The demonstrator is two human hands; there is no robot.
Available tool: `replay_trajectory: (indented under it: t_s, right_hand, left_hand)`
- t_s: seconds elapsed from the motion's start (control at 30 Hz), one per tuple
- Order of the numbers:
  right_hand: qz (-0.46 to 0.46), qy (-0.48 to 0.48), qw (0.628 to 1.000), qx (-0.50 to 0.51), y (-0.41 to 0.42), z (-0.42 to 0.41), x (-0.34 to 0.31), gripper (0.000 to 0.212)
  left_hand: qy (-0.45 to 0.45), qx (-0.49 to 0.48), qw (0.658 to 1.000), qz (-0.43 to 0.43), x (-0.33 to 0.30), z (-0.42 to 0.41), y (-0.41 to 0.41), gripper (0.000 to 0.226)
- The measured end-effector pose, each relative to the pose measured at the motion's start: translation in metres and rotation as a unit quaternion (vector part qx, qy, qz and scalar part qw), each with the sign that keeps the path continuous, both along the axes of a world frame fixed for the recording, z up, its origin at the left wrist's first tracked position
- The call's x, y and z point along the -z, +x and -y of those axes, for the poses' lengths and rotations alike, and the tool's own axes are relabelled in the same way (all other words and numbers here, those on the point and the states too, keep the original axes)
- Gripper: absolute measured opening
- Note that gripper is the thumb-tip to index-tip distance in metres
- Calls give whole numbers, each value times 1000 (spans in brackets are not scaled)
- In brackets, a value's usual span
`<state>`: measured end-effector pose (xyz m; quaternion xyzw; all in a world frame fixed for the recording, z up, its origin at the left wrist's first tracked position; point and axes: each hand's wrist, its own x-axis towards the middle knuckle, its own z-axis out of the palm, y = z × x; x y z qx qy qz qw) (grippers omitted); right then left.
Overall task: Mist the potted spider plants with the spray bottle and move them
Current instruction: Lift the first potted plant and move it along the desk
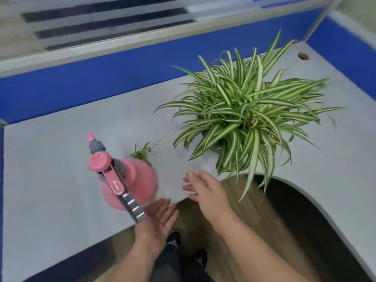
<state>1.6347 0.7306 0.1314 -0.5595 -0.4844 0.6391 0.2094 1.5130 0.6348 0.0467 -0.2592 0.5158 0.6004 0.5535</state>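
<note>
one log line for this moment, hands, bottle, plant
left hand: open, beside spray bottle handle, grip unclear | right hand: open, empty | spider plant: on desk, untouched

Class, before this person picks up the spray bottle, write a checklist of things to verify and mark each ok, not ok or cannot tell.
1. Pink plastic spray bottle stands upright on the grey desk: ok.
2. Left hand is open beside the bottle's grey handle, not gripping it: ok.
3. Right hand is open and holds nothing: ok.
4. Nozzle points at the striped spider plant: not ok, it points away.
5. Water level in the bottle: cannot tell.
6. Plant's pot sits fully on the desk: cannot tell, leaves hide it.
</note>
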Motion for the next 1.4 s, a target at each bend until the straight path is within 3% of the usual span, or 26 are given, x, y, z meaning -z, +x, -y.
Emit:
replay_trajectory:
  t_s: [0.17, 0.37, 0.5, 0.6, 0.7, 0.8, 0.83, 1.0, 1.13, 1.23, 1.4]
  right_hand:
    - [-61, -77, 977, 190, 58, -30, 11, 13]
    - [-81, -99, 954, 269, 100, -61, 17, 18]
    - [-124, -92, 922, 355, 121, -84, 14, 7]
    - [-153, -60, 930, 328, 126, -96, 18, 19]
    - [-187, -64, 935, 294, 126, -105, 20, 7]
    - [-219, -82, 932, 278, 124, -113, 16, 13]
    - [-220, -93, 931, 276, 124, -116, 17, 8]
    - [-276, -92, 917, 274, 127, -127, 20, 26]
    - [-295, -100, 906, 287, 126, -131, 20, 21]
    - [-297, -134, 892, 314, 129, -136, 22, 15]
    - [-289, -125, 888, 334, 134, -144, 28, 15]
  left_hand:
    - [59, 17, 998, 31, -10, -52, 37, 44]
    - [106, 27, 994, 21, -28, -121, 52, 41]
    - [131, 39, 991, -7, -37, -154, 59, 36]
    - [145, 42, 988, -33, -44, -165, 64, 35]
    - [154, 53, 985, -61, -47, -172, 66, 33]
    - [163, 59, 982, -81, -47, -176, 60, 33]
    - [171, 63, 980, -79, -48, -177, 58, 37]
    - [245, 68, 964, -79, -53, -184, 57, 61]
    - [271, 52, 959, -58, -52, -186, 58, 50]
    - [308, 42, 950, -38, -57, -191, 58, 10]
    - [338, 87, 935, -63, -41, -210, 52, 24]
